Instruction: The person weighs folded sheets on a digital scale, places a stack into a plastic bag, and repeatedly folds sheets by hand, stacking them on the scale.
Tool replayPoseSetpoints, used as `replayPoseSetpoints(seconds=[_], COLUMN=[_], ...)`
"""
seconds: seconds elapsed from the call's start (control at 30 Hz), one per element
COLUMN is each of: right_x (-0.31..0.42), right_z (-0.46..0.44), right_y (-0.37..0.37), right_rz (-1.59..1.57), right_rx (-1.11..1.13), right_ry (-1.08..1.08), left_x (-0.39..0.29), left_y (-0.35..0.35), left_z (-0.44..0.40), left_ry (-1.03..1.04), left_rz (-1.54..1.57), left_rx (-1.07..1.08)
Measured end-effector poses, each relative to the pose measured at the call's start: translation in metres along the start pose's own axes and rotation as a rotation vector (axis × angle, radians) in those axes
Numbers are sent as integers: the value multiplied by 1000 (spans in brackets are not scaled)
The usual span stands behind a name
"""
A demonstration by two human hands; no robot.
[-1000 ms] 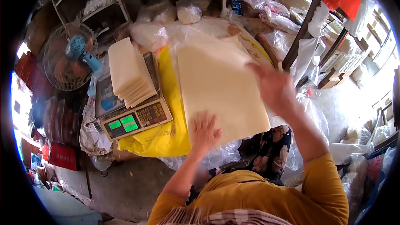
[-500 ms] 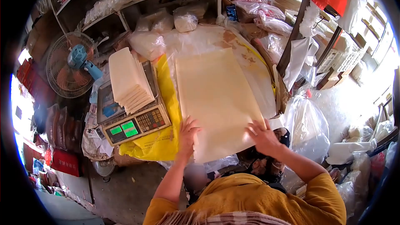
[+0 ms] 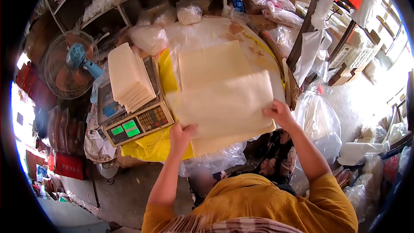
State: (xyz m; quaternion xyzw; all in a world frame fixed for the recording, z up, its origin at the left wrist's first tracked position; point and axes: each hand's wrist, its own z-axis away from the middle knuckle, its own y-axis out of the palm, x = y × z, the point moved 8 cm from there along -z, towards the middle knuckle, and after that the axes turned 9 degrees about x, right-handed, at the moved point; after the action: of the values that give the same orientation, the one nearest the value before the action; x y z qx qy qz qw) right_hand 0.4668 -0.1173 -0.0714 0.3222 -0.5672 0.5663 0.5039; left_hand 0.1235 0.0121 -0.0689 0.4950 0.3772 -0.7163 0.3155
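Note:
Large cream-coloured sheets [image 3: 211, 62] lie flat on the plastic-covered table. Over their near half is a raised, slightly blurred cream sheet layer [image 3: 224, 103], its far edge running across the sheets below. I cannot tell whether it is a folded-over flap or a separate sheet. My left hand [image 3: 181, 138] pinches its near left side with thumb and fingers. At its right edge my right hand [image 3: 278, 113] grips it too. Left of the sheets, a stack of folded cream sheets [image 3: 129, 75] rests on a digital scale [image 3: 151, 118] with green displays.
Yellow plastic [image 3: 148, 144] lies under the scale. A fan [image 3: 71, 64] stands at the far left. Bagged goods [image 3: 189, 13] sit along the table's back, below shelves. Clear plastic bags [image 3: 317, 121] hang or stand to the right, near a dark post [image 3: 307, 34].
Both hands have closed on the near part of the cream sheet. That layer has lifted and now covers part of the sheets below. The view has shifted slightly.

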Motion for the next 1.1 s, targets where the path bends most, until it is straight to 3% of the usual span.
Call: replayPoseSetpoints(seconds=[0.07,0.1,0.2,0.37,0.43,0.47,0.57,0.7,0.8,0.83,0.9,0.93,1.0,1.03,1.1], right_x=[-22,-21,-18,-5,32,44,10,-12,12,40,100,110,128,151,170], right_z=[-23,-26,-34,-30,-20,-13,-16,-17,-20,-15,3,-3,-18,-7,18], right_y=[1,3,6,16,33,43,88,97,115,129,159,164,165,149,133], right_rz=[-47,115,479,629,767,835,1032,1065,894,843,730,821,1003,784,764], right_rx=[-130,-183,-303,-248,-294,-318,-148,-78,58,108,207,216,234,92,70], right_ry=[46,81,126,148,-98,-222,-268,-184,-120,-241,-475,-453,-412,-585,-879], left_x=[-6,-10,-7,22,26,28,24,24,11,2,-38,-55,-87,-93,-44], left_y=[-2,-1,45,79,79,80,79,57,41,38,41,43,16,-1,-23], left_z=[-7,-11,-17,-5,-6,-5,-4,-2,0,4,20,28,37,44,15], left_ry=[195,298,561,439,470,464,513,617,515,463,675,777,816,826,688], left_rz=[-287,-429,-900,-1116,-1138,-1128,-1111,-1106,-1081,-1064,-1019,-992,-702,-549,-19], left_rx=[-237,-355,-93,110,81,88,93,125,213,246,148,98,-284,-473,-421])
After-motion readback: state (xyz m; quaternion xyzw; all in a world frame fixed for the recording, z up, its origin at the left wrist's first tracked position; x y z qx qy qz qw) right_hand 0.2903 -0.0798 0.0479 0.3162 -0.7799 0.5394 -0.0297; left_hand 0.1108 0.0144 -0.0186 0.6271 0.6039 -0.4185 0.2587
